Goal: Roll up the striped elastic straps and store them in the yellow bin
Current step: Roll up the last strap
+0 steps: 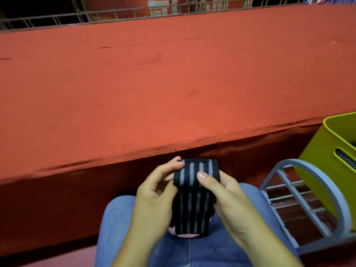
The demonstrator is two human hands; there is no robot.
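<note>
Strap work, seen over the lap. Person is seated, knees in blue jeans (pixel 119 218), both hands up in front of the body.

- Striped strap (pixel 192 209): black with grey lengthwise stripes. Its upper end is turned over into a thick fold or roll, and the rest hangs down over the lap. A bit of pink shows under the lower end.
- Left grip (pixel 156 191): fingers curled, pinching the left edge of the rolled part.
- Right grip (pixel 229 201): closed on the strap's right side, with the thumb (pixel 202 176) pressed flat on the front of the roll.
- Yellow bin (pixel 317 160): at the person's right, well apart from the hands and cut off by the frame edge. Something dark and ribbed shows through its handle slot; cannot tell what.
- Grey slatted frame (pixel 308 199): between the right knee and the bin.
- Red ledge (pixel 173 83): broad and rough, running across in front of the knees, with a metal railing (pixel 115 14) behind it.
</note>
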